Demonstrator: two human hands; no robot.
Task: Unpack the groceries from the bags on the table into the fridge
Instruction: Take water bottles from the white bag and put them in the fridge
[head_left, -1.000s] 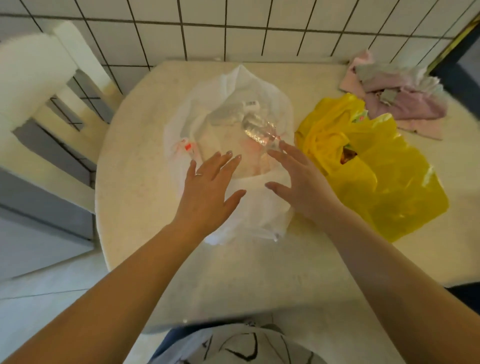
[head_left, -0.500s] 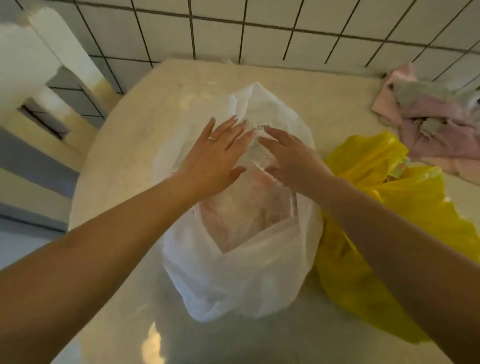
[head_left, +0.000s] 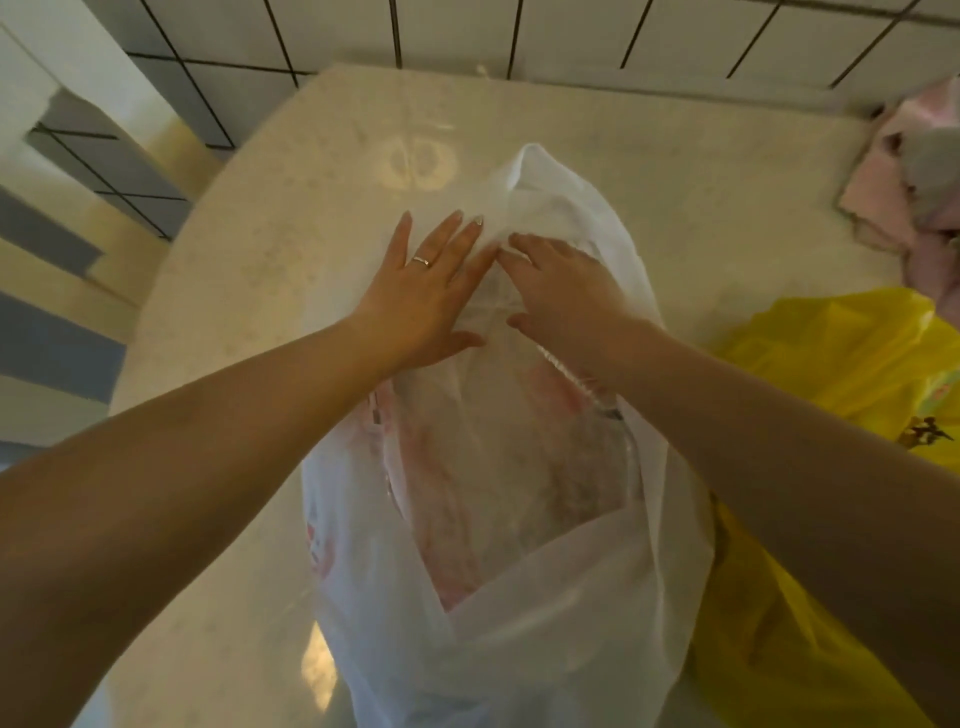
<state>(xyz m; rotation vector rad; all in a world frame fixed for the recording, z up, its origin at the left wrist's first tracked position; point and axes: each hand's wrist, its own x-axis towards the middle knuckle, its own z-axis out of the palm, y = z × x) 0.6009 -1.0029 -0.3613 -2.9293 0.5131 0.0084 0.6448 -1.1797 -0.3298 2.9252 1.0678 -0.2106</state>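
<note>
While both bare forearms reached up from the lower corners of the frame, the two hands met at the far end of the translucent white plastic grocery bag (head_left: 524, 618), which lay at centre frame on the pale speckled round table (head_left: 260, 249). Left hand (head_left: 422, 296): fingers straight and slightly spread, palm flat on the bag's upper left side, a thin ring on one finger. Right hand (head_left: 563, 291): fingers extended and close together, tips resting on the film just beside the left fingertips; whether they pinched the plastic could not be told from this angle. Pinkish packaged contents (head_left: 467, 493) showed through the bag's open middle, blurred by the film; possibly wrapped meat. Crumpled yellow plastic bag (head_left: 831, 364) lay at right of frame, touching the white bag's right side, partly under the right forearm. Heap of pink and grey cloth (head_left: 914, 192) sat at the upper right table edge. White tiled wall (head_left: 597, 36) ran along the top.
</note>
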